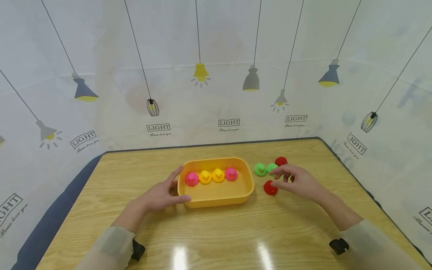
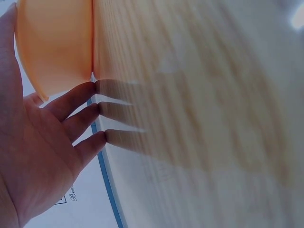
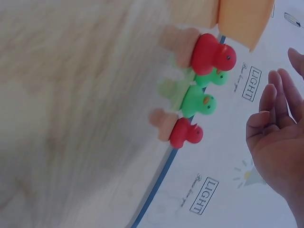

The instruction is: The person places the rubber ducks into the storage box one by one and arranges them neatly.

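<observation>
My left hand (image 1: 160, 195) holds the left end of a yellow-orange plastic tray (image 1: 216, 203), thumb along the near side and forefinger at the far left corner. In the left wrist view the other fingers (image 2: 80, 118) reach down to the tabletop beside it. Inside the tray stand a row of rubber ducks: pink ones at the ends, such as the left pink duck (image 1: 192, 179), and yellow ducks (image 1: 205, 177) between. My right hand (image 1: 300, 182), fingers loosely bent and holding nothing, hovers over a near red duck (image 3: 206, 54), with green ducks (image 1: 260, 169) and another red duck (image 1: 281, 161) behind.
The wooden table (image 1: 135, 168) has a dark edging along its back and sides. A pale curtain (image 1: 222, 97) printed with hanging lamps surrounds it. The loose ducks stand just right of the tray.
</observation>
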The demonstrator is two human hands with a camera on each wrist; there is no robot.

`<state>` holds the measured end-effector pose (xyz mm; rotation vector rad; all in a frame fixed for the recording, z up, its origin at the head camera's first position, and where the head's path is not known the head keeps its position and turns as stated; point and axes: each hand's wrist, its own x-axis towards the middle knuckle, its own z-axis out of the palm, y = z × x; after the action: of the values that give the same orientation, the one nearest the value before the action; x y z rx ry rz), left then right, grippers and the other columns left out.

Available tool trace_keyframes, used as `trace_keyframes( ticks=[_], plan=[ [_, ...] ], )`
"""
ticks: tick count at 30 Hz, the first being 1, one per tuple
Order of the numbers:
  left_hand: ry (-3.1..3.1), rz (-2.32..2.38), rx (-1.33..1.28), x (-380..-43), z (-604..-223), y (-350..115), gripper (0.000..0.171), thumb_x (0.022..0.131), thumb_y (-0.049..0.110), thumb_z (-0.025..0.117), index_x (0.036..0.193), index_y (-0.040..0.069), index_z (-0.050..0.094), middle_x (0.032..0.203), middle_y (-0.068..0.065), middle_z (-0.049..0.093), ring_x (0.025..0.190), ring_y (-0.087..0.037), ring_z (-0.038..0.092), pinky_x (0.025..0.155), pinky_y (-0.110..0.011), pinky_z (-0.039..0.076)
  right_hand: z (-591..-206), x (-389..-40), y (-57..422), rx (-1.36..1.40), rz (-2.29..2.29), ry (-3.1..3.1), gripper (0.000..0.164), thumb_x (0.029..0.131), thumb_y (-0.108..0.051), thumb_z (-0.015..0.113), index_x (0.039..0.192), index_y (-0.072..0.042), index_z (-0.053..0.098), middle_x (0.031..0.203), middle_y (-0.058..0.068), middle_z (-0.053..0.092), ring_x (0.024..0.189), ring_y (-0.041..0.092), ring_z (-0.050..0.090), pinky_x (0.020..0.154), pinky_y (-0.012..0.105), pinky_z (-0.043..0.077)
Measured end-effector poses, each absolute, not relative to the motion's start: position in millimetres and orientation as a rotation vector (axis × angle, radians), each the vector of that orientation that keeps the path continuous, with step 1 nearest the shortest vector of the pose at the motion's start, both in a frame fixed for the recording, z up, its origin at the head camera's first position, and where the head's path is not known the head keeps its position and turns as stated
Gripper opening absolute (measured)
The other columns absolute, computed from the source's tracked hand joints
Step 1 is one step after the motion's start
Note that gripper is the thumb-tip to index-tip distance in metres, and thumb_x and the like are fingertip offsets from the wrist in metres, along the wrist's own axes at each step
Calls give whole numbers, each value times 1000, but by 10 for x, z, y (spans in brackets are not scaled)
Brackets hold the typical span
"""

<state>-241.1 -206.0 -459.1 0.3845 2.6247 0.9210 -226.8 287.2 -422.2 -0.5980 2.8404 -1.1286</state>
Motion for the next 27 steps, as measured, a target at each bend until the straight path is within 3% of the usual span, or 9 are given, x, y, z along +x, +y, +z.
trace_keyframes(
  ticks=[14, 22, 27],
  plan=[
    [2630, 908, 372, -2415, -4551, -2068, 118, 90, 76, 76, 176, 47, 1, 171, -27, 44, 156, -53, 45, 128, -74, 33, -4386, -2202, 3170, -535, -1062, 2798, 35, 100, -28, 83, 130, -11, 76, 107, -1, 72, 87, 11, 60, 71, 25, 52],
    [2630, 907, 376, -2412, -4569, -2074, 118, 90, 77, 76, 176, 47, 0, 170, -25, 47, 154, -53, 47, 127, -73, 34, -4470, -2277, 3134, -568, -1129, 2665, 42, 100, -20, 82, 134, -5, 64, 123, 17, 69, 89, 12, 62, 75, 25, 56],
    [2630, 908, 379, -2414, -4590, -2073, 118, 89, 77, 76, 176, 47, 1, 169, -23, 49, 153, -51, 49, 127, -73, 34, -4497, -2312, 3048, -529, -1120, 2637, 44, 99, -18, 83, 136, -4, 61, 126, 18, 66, 92, 16, 61, 75, 25, 56]
  ],
)
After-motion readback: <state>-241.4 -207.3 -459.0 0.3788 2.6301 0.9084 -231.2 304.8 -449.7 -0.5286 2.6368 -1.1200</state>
